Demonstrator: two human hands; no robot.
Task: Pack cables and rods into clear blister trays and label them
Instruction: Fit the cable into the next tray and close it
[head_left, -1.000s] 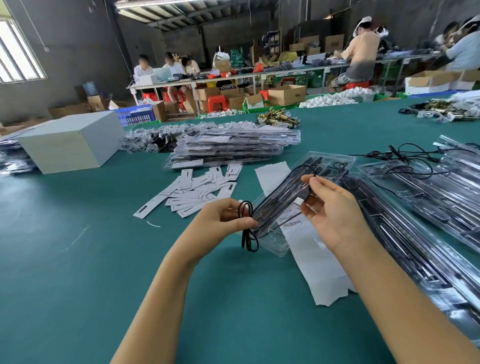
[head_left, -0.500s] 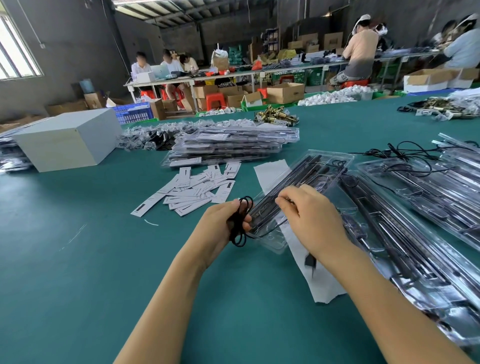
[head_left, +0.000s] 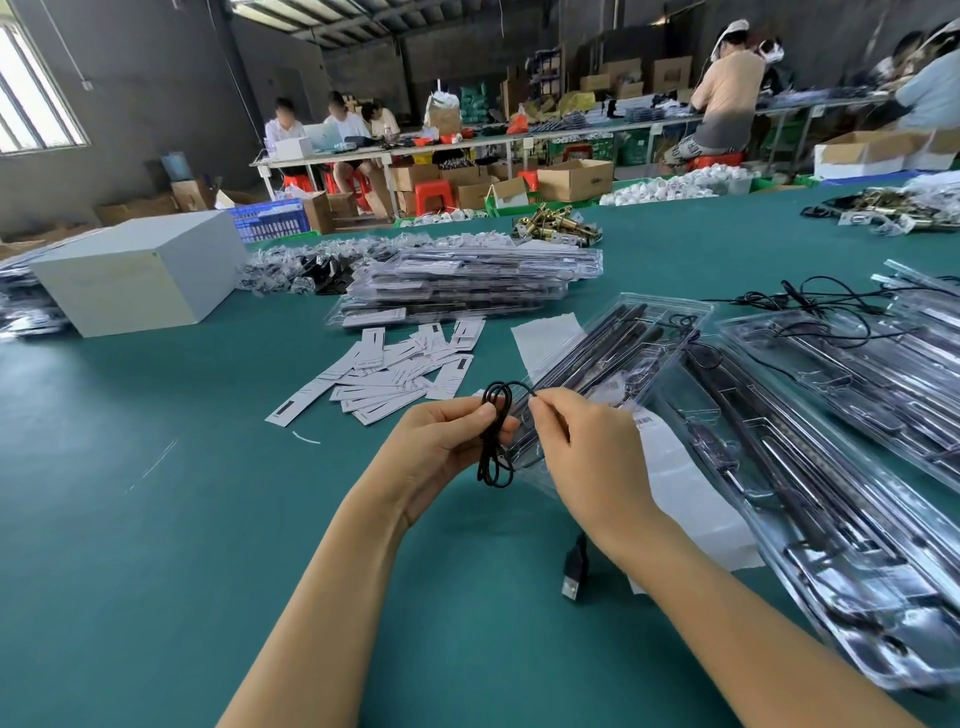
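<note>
So far you have a stack (head_left: 467, 283) of packed trays behind; your left hand (head_left: 441, 452) grips the coiled cable (head_left: 496, 431), your right hand (head_left: 587, 447) pinches its loop, above an open tray (head_left: 623, 353) holding rods, labels (head_left: 395, 374) waiting.

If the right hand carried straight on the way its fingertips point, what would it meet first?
Most likely the left hand, gripping the coiled thin black cable. The right hand pinches a strand of that cable and points left, straight at it; depth between the hands is unclear.
</note>
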